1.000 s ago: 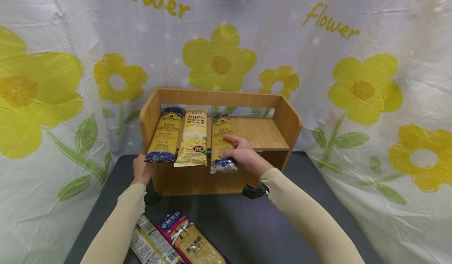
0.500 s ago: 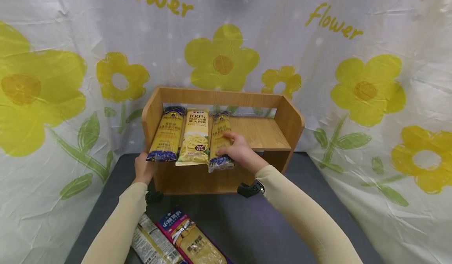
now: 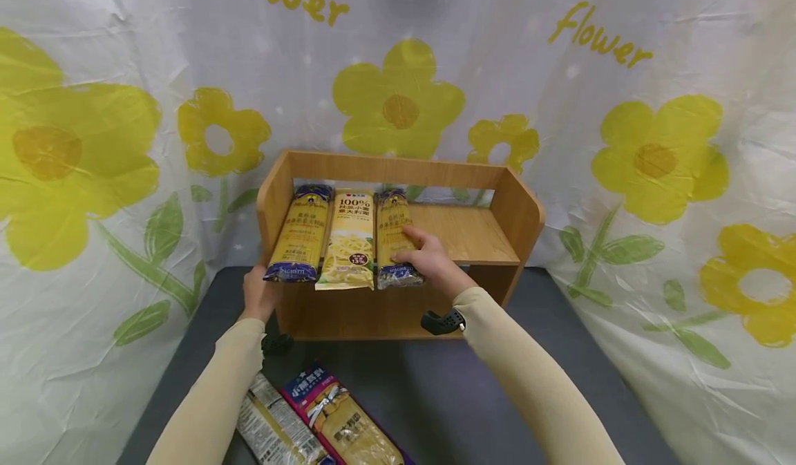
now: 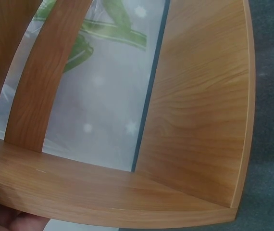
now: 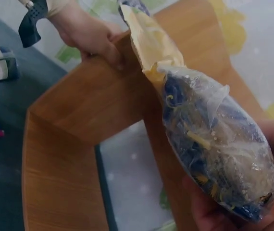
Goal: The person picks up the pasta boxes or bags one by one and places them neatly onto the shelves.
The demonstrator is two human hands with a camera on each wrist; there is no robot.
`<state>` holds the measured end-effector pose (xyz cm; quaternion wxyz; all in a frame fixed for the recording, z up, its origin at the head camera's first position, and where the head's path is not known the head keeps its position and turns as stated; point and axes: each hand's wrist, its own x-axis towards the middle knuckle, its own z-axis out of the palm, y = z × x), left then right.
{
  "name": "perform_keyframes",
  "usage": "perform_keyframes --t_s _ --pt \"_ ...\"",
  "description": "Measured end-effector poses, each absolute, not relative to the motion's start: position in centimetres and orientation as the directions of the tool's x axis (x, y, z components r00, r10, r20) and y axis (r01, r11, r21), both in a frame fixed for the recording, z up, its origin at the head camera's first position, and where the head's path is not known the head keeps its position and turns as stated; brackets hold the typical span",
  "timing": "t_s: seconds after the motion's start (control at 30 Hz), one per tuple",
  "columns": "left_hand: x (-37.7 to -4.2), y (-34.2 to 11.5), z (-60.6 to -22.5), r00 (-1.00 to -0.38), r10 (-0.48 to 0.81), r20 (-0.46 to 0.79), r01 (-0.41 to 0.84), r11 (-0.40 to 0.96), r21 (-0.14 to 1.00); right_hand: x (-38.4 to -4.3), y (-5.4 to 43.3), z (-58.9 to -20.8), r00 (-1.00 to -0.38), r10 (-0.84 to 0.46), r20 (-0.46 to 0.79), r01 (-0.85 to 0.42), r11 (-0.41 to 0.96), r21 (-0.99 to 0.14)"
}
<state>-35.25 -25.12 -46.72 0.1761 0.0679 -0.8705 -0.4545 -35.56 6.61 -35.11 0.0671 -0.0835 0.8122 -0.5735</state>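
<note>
My right hand (image 3: pixel 433 263) holds a yellow and blue spaghetti packet (image 3: pixel 392 226) by its right side, thumb and fingers around it. That packet lies on the upper board of a small wooden shelf (image 3: pixel 472 233), its front end jutting past the board. In the right wrist view the clear, crinkled end of the spaghetti packet (image 5: pixel 223 139) faces the camera. To its left lie a cream pasta packet (image 3: pixel 348 240) and another yellow and blue spaghetti packet (image 3: pixel 298 237). My left hand (image 3: pixel 258 292) grips the shelf's left side panel (image 4: pixel 93 187), thumb inside and fingers outside.
On the dark grey table (image 3: pixel 472 396), in front of the shelf, lie a purple and blue pasta packet (image 3: pixel 348 420) and a silvery printed packet (image 3: pixel 276 420). A flower-printed curtain (image 3: pixel 435 9) hangs behind and at both sides. The shelf has a lower compartment (image 3: pixel 367 313).
My right hand has pushed its spaghetti packet back onto the shelf; its front end now sits nearly level with the other two. The left hand keeps its grip. The head view has shifted slightly.
</note>
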Motion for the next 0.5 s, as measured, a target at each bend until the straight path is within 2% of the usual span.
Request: perform_keyframes --t_s 0.5 --pt "-35.21 -24.85 -46.36 -0.936 -0.297 0.19 0.002 0.535 0.845 -35.48 6.44 -36.11 -0.973 -0.228 0.025 -0.1 0.322 -0.942"
